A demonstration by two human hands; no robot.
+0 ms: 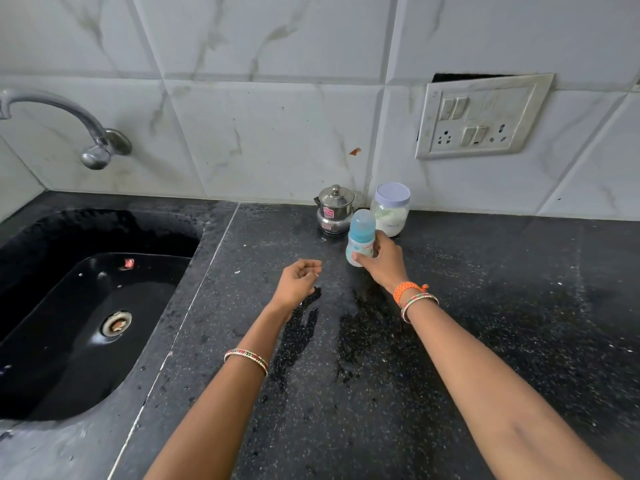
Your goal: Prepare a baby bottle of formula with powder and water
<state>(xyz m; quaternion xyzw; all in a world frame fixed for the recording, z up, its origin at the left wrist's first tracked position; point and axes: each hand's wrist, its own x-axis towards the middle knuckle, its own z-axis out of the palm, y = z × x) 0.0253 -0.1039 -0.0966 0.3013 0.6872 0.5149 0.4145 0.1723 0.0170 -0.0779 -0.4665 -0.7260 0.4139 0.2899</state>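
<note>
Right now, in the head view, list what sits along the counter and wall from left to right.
Tap → sink → left hand → steel pot → baby bottle in the right hand → switch panel.

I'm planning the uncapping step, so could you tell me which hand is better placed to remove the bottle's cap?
Probably the left hand: it hangs free beside the baby bottle, while the right hand already grips its body.

A black speckled stone counter holds a small steel pot and a white-lidded jar by the tiled wall. A baby bottle stands just before them, possibly lifted slightly.
</note>
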